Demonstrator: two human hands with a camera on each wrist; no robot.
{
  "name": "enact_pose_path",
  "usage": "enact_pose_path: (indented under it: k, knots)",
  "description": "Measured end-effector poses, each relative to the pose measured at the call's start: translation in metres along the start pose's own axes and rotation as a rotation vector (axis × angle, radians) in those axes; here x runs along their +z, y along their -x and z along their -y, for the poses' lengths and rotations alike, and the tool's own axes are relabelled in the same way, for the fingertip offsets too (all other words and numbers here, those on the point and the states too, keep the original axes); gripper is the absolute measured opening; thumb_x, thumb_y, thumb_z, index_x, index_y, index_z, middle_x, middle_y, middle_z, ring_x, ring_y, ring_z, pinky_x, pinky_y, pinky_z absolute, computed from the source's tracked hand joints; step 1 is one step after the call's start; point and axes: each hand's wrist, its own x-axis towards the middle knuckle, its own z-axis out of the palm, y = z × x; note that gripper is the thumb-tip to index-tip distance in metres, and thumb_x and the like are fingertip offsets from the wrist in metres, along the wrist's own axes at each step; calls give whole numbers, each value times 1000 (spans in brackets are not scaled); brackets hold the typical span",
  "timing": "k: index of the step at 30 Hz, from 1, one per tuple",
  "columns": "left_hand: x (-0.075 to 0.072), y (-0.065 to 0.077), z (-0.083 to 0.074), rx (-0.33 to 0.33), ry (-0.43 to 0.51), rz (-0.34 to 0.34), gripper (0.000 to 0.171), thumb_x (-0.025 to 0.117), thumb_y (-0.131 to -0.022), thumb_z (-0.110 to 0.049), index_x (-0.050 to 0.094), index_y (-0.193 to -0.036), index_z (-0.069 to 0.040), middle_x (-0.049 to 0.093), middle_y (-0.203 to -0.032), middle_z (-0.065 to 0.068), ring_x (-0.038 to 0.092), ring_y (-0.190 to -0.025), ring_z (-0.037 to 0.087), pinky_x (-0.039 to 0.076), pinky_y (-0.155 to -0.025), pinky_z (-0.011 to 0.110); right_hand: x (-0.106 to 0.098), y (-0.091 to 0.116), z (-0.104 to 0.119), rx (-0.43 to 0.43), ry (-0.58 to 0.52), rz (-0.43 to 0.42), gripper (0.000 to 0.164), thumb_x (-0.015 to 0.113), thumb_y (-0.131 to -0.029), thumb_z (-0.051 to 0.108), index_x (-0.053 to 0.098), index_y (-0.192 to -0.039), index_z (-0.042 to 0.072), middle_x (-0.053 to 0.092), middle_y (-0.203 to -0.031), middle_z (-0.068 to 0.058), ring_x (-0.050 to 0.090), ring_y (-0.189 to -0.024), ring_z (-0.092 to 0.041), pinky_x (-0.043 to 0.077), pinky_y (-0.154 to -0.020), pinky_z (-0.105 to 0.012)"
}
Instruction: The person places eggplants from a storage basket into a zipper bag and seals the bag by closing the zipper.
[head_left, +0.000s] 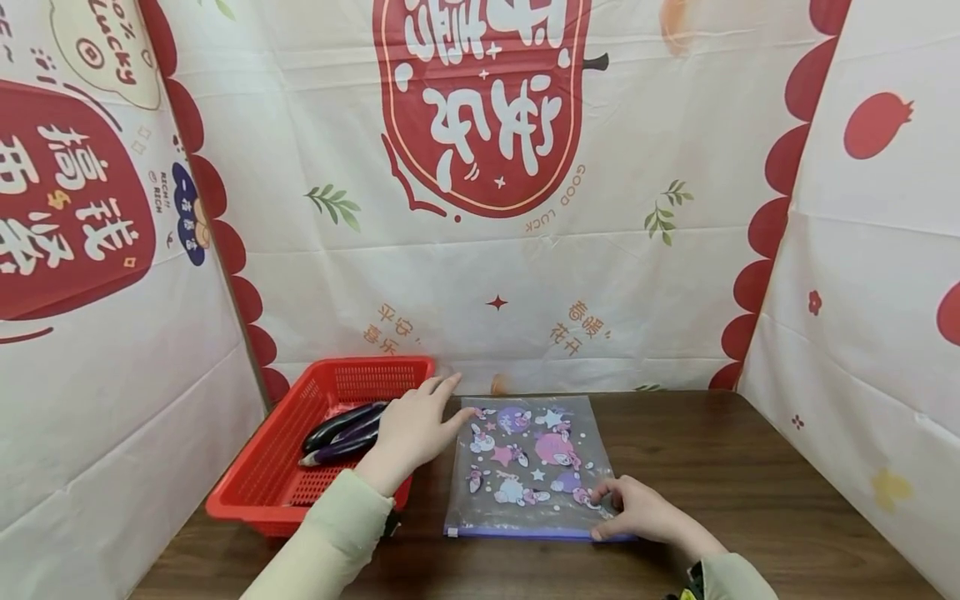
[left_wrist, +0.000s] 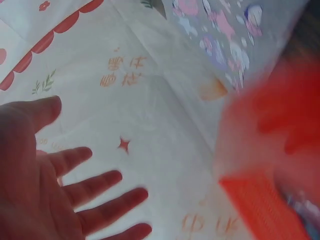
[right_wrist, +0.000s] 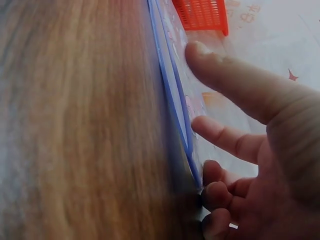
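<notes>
a clear printed zip bag [head_left: 536, 475] lies flat on the brown wooden table [head_left: 712, 467], its purple strip [head_left: 525, 532] along the near edge. the person's right hand [head_left: 641, 510] is at the bag's near right corner, thumb well apart from the loosely bent fingers; whether they touch the film, one cannot tell. the left hand [head_left: 416, 425] spreads its fingers wide, holding nothing, between the bag and a red basket [head_left: 225, 498] on the left, where dark purple eggplants [head_left: 341, 442] lie.
</notes>
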Motion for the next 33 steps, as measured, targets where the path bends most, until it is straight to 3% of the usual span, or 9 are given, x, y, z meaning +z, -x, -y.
enact_pose_path:
  k: [6,12,26,33]
  knots:
    - [-16,4,18,-29,17,27,64,55,-92,-55,45,-146,-22,51,-140,10,55,-119,33,46,-91,50,0,1,-4,-14,0,-3,43,88,-64,30,63,-95,14,46,-83,-4,42,-74,-17,34,-63,-29]
    - [-26,1,55,-79,26,82,65,53,-92,-56,42,-147,-23,49,-142,13,50,-125,36,43,-91,57,1,0,-4,-50,-6,-20,42,87,-64,28,63,-94,15,46,-83,-3,42,-73,-13,34,-63,-28]
    - [-15,-1,128,-94,21,181,50,70,-85,-36,61,-130,-18,63,-125,10,59,-111,32,47,-83,56,7,19,-16,-106,-58,-39,25,82,-65,15,64,-83,15,51,-74,5,45,-67,-3,37,-57,-24]
    - [-14,-9,160,-94,204,289,49,78,-79,-27,64,-123,-10,65,-113,15,60,-103,33,46,-86,54,-1,17,-14,-103,-102,-2,21,81,-69,15,66,-84,13,54,-76,5,49,-70,-6,38,-61,-24]
